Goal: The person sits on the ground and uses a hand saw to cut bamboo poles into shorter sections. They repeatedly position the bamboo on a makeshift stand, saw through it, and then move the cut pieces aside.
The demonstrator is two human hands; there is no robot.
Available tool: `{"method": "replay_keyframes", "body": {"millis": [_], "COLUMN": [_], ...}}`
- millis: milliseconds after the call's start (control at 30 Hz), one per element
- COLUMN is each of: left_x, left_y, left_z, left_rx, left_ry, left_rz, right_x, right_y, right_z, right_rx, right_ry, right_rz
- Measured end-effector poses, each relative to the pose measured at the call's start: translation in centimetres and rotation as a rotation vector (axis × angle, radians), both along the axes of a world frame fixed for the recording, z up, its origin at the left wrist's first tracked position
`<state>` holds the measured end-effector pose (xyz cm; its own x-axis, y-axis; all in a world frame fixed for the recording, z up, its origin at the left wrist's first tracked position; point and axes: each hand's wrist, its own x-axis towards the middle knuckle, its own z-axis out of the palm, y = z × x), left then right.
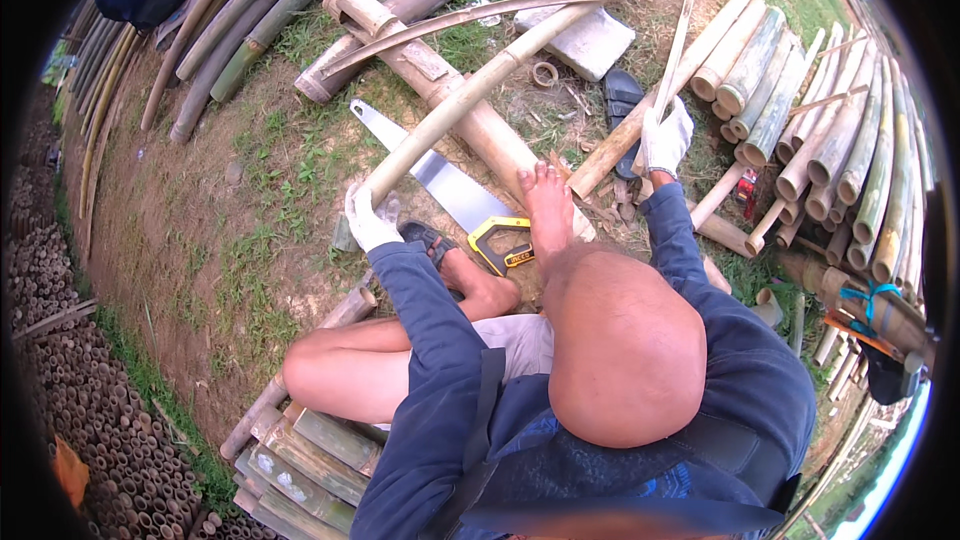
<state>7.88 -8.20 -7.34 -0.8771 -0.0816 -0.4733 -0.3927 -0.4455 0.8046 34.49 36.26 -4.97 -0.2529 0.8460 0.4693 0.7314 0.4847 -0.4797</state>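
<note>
My left hand [374,218], in a white glove, is closed around the near end of a long bamboo pole [470,92]. That pole slants away to the upper right across a thicker bamboo log [490,145]. In a white glove too, my right hand [666,136] grips a thin bamboo strip [684,25] that points up and away. Between my hands lies a handsaw [455,185] with a yellow and black handle, its blade passing under the pole. My bare foot [548,205] presses on the thick log's near end.
A curved split bamboo piece [460,17] meets the pole's far end, near a pale stone block [575,30]. A dark sandal [622,105] lies under another bamboo pole [700,58]. Cut bamboo [830,160] is stacked at right; long poles [270,10] lie upper left.
</note>
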Motion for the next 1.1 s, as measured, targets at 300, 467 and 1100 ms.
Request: {"method": "replay_keyframes", "body": {"millis": [300,467,1100], "left_x": [-0.6,0.6,0.3], "left_y": [-0.1,1.6,4.0], "left_z": [-0.5,1.8,3.6], "left_rx": [-0.585,-1.452,-1.756], "left_ry": [0.117,0.509,0.626], "left_rz": [-0.046,-0.118,-0.509], "right_x": [-24.0,-35.0,-31.2], "right_y": [-6.1,-8.2,-3.6], "right_z": [3.5,0.2,-0.4], "right_rx": [-1.318,-1.926,-1.685], "right_ry": [0.534,1.059,1.426], "right_rz": [0.764,0.166,0.751]}}
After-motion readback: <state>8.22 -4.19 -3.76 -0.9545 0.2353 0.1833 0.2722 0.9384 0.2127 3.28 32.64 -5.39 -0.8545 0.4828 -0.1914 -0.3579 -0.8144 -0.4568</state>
